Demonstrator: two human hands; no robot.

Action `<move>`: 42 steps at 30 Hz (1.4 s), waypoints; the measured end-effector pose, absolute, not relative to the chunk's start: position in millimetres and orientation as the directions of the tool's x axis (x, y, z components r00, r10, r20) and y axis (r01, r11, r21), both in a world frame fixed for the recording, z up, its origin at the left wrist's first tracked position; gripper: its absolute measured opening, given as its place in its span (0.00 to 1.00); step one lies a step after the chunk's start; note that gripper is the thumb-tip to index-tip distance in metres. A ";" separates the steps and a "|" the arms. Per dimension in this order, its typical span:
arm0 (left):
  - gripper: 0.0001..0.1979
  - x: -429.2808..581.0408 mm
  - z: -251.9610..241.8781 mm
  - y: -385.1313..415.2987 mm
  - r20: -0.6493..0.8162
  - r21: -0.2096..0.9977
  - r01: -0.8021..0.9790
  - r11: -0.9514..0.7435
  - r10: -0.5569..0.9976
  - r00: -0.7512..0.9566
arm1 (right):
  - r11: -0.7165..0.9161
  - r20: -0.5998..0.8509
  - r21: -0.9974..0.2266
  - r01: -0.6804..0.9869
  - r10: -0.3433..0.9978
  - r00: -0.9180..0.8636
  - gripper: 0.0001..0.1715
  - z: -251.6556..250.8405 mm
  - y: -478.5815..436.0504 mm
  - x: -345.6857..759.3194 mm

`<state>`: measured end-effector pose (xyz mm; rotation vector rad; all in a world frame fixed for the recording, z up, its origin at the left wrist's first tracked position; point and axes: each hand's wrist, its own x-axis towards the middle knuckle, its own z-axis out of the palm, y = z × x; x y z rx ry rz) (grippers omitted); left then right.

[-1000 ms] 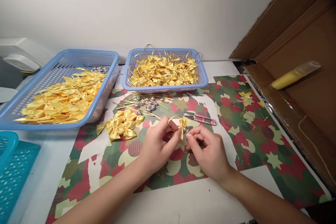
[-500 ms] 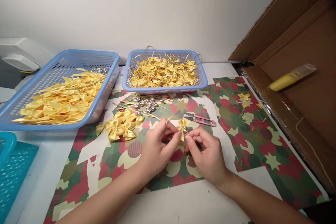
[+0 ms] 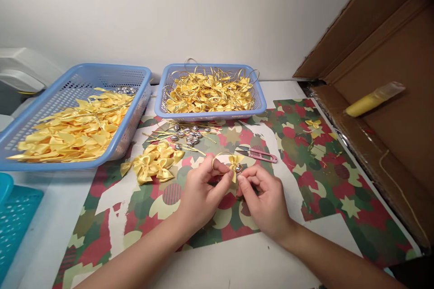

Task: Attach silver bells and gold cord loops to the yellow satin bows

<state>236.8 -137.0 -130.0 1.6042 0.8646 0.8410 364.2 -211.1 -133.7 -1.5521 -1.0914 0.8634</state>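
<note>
Between my two hands is a yellow ribbon bow [image 3: 234, 160] with a small silver bell [image 3: 238, 168] at its middle. My left hand [image 3: 209, 185] pinches the bow's left side between thumb and fingers, and a loop of gold cord [image 3: 214, 161] curves up beside its fingertips. My right hand [image 3: 262, 194] is closed in a pinch just right of the bell; what lies between its fingertips is too small to make out. Pink-handled thread snips [image 3: 259, 154] lie just beyond my right hand. A pile of yellow bows [image 3: 156, 162] sits left of my left hand.
Silver bells [image 3: 191, 135] and gold cords lie behind the hands. One blue basket [image 3: 210, 114] holds corded bows; a larger blue basket [image 3: 111, 153] at left holds bows and bells. A teal basket [image 3: 20, 226] stands front left. Cardboard [image 3: 379, 54] with a yellow tube [image 3: 375, 99] borders the right.
The whole view has shifted slightly, so things sit a little further left. Both hands keep their pinch around the bow and bell, with only tiny finger movement.
</note>
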 end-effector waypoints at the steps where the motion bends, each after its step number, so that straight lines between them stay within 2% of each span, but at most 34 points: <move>1: 0.06 237.1 -130.1 -137.5 0.087 0.983 0.101 -0.156 0.868 0.490 | -0.080 -0.006 -0.975 0.209 0.942 0.336 0.10 -134.0 -211.0 363.7; 6: 0.07 238.0 -131.6 -140.1 0.072 0.991 0.060 -0.120 0.854 0.516 | -0.067 0.002 -0.980 0.187 0.938 0.346 0.11 -133.9 -210.7 362.1; 11: 0.07 237.3 -131.2 -140.1 0.134 0.978 0.070 -0.197 0.850 0.509 | -0.056 0.003 -0.985 0.162 0.938 0.345 0.11 -135.7 -211.1 362.9; 17: 0.02 235.5 -131.2 -140.0 0.157 0.974 0.070 -0.216 0.863 0.481 | -0.043 0.021 -0.985 0.167 0.932 0.362 0.10 -138.6 -211.3 363.8; 23: 0.07 233.4 -130.3 -138.8 0.307 0.906 0.148 -0.396 0.856 0.415 | -0.059 0.005 -0.984 0.169 0.934 0.357 0.12 -139.9 -213.1 363.4; 25: 0.05 233.2 -128.4 -137.8 0.335 0.882 0.173 -0.438 0.842 0.423 | -0.062 0.004 -0.983 0.174 0.936 0.353 0.12 -139.9 -213.2 363.2; 32: 0.03 234.7 -121.7 -134.9 0.320 0.854 0.253 -0.455 0.842 0.434 | -0.052 0.018 -0.981 0.185 0.934 0.357 0.10 -139.7 -214.3 363.3; 42: 0.08 235.8 -120.7 -131.8 0.296 0.853 0.266 -0.449 0.836 0.461 | -0.027 0.049 -0.977 0.213 0.938 0.343 0.09 -137.7 -210.2 364.0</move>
